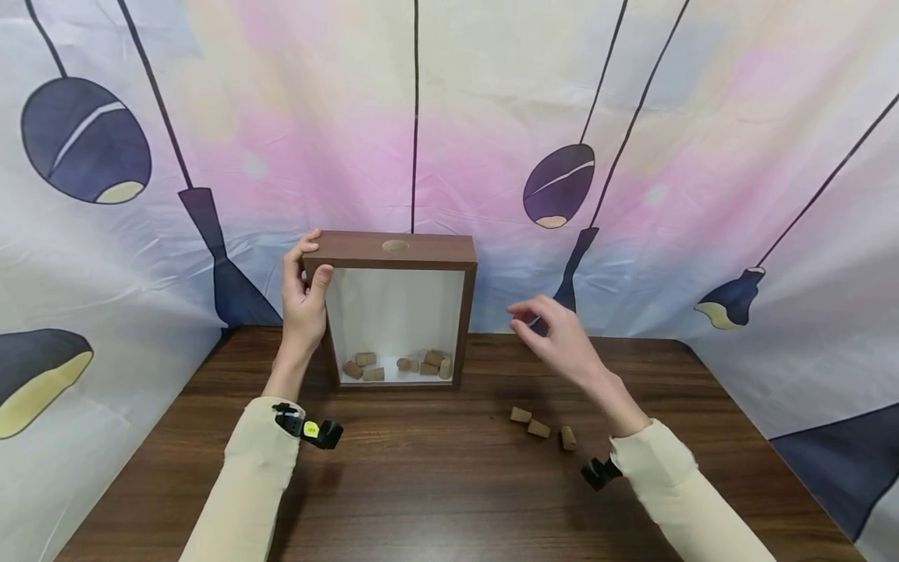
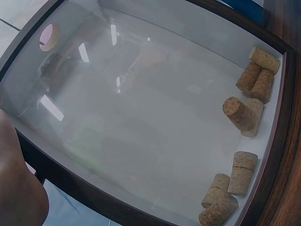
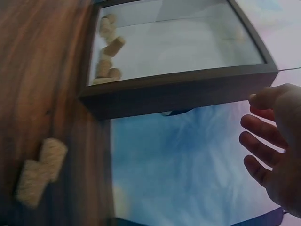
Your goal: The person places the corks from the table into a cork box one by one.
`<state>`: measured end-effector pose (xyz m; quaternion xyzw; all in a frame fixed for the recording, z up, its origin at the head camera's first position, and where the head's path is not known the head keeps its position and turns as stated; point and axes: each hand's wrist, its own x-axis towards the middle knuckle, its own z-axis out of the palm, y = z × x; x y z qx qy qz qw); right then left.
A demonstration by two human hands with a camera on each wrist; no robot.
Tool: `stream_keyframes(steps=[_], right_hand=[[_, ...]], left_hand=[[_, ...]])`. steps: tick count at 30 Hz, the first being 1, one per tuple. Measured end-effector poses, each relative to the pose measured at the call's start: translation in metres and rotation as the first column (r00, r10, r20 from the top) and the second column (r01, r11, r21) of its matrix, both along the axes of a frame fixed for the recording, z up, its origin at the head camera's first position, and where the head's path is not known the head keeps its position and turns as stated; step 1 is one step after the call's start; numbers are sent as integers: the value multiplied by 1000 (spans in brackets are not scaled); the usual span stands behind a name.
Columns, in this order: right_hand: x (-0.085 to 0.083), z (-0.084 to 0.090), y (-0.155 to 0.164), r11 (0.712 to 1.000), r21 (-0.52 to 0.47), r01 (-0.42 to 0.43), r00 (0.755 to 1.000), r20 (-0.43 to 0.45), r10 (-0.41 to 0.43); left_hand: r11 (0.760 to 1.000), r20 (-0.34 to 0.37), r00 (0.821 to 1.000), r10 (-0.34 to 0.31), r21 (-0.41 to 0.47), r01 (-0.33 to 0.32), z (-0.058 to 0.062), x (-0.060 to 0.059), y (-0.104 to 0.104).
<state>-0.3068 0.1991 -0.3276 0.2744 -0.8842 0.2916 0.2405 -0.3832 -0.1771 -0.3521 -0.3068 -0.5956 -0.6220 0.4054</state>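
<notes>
Your right hand (image 1: 562,339) hovers over the dark wooden table (image 1: 435,484), fingers loosely spread and holding nothing. Three loose corks (image 1: 539,428) lie on the table just beneath it. Your left hand (image 1: 303,300) grips the top left corner of the upright glass-fronted shadow box (image 1: 396,308), whose floor holds several corks. Behind hangs a patterned pastel backdrop (image 1: 449,117); open tabletop stretches right of the box.
</notes>
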Motion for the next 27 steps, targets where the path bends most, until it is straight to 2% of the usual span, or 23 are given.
stream_keyframes(steps=[13,27], right_hand=[[8,-42,13,998,63,-15,991,131,6],[14,-78,31,985,161,-68,953,303,16]], left_hand=[[1000,11,1000,-8,0,8,1,2,-1],[1000,14,1000,-8,-9,8,2,3,-1]])
